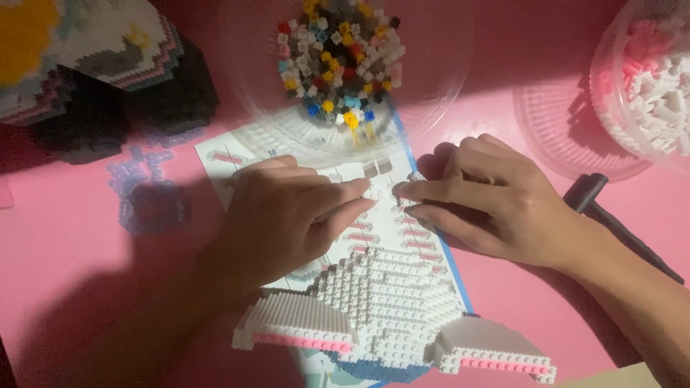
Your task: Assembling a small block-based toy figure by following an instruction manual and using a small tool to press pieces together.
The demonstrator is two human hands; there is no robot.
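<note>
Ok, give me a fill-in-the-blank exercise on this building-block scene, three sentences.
1. The left hand and right hand meet fingertip to fingertip over the ____ sheet.
2. The tabletop is coloured ____.
3. The mixed-colour small bricks lie in a clear ____.

Missing words: instruction; pink; bowl

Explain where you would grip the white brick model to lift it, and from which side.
Grip the white brick model at its thick middle body, from above with a hand on each flank. The two pink-edged wings jut out thin and might snap off.
</note>
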